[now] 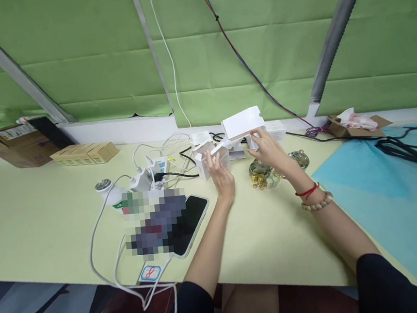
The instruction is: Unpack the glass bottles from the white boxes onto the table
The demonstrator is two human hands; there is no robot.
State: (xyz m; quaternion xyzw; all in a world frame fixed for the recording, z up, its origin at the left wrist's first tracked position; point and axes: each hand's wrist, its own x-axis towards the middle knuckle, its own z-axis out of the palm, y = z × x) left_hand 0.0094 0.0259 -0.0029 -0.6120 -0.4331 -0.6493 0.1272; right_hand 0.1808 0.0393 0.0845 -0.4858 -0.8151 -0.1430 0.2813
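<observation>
My left hand [220, 177] has its fingers on a small white box [201, 166] with a translucent side, standing at the back of the table. To its right, my right hand [269, 148] grips the lower edge of a white carton [244, 122], which is raised and tilted above the table; the thumb is partly hidden. Just below the right hand lie a gold-coloured item with a round clear top [259, 171] and several small pale pieces [273, 180]. Another round, clear-and-gold item [299, 159] sits beside the right forearm.
More white boxes [276, 130] stand behind my hands. Left are a power strip with plugs [155, 176], a white bottle [110, 193], a phone [191, 226] and loose cables. Small tan boxes [84, 154] line the back left. Blue sheeting [387, 199] and black cable [408, 151] lie right.
</observation>
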